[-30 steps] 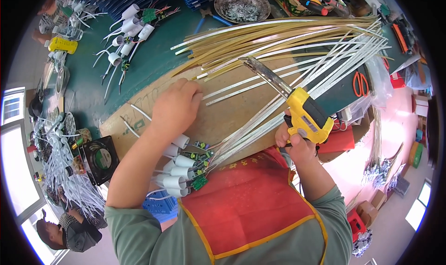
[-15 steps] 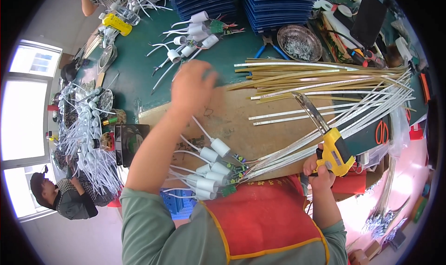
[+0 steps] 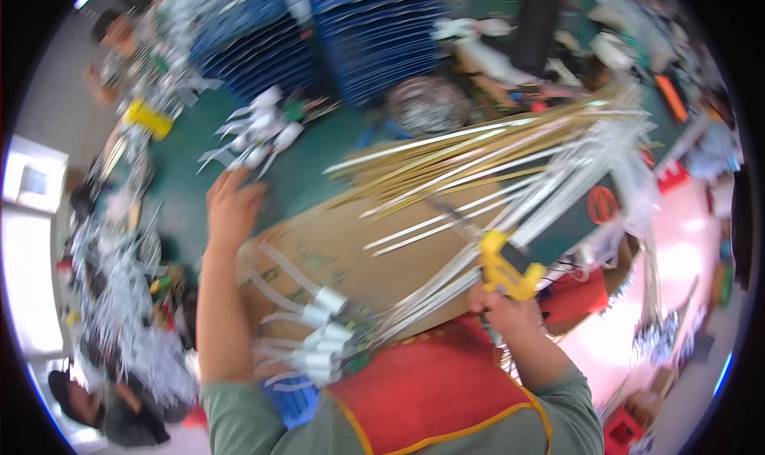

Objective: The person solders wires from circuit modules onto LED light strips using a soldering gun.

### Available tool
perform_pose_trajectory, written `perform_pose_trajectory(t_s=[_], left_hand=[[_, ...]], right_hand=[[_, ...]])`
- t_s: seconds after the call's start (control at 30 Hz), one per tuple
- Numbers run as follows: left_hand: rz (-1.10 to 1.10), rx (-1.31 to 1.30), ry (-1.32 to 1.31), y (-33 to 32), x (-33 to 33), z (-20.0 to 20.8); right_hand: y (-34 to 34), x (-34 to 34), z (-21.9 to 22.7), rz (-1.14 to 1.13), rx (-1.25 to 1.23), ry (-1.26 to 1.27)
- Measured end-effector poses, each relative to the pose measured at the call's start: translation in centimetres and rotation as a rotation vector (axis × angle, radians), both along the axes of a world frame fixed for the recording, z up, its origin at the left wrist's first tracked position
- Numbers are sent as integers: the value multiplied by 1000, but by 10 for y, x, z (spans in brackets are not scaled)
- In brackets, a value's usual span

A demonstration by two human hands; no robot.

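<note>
Yellow plastic hand tool sits clamped in my right hand at five o'clock, fingers closed around its grip. Beside it lie white tube-shaped connectors with wires on the brown cardboard sheet. At ten o'clock, my left hand reaches toward more white connectors on the green table; whether its fingers are apart, I cannot tell.

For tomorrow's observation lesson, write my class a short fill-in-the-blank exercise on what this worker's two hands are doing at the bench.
1. The right hand grips a tool whose colour is ____.
2. The left hand reaches over the ____ tabletop toward a pile of white-capped wires.
3. The sheet under the long white and tan wires is made of ____.

Missing words: yellow; green; cardboard
</note>
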State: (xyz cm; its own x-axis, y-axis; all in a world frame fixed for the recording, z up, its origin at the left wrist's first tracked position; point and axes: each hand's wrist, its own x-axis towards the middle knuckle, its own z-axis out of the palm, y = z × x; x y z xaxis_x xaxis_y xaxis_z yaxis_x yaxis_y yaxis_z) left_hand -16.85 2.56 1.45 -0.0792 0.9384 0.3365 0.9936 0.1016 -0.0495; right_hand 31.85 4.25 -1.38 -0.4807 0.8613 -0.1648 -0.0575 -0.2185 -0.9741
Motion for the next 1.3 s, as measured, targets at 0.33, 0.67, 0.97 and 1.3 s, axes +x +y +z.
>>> perform_pose_trajectory(t_s=[0.33,0.67,0.97,1.3], left_hand=[[-126,200,-372,9,23,-5],[-315,-130,-514,-34,116,22],[-229,-124,-264,-45,134,-3],[-239,-147,-516,-54,128,17]], right_hand=[[3,0,-14,34,-21,216],[5,0,-14,73,34,207],[3,0,-23,83,5,215],[0,-5,-19,6,-71,231]])
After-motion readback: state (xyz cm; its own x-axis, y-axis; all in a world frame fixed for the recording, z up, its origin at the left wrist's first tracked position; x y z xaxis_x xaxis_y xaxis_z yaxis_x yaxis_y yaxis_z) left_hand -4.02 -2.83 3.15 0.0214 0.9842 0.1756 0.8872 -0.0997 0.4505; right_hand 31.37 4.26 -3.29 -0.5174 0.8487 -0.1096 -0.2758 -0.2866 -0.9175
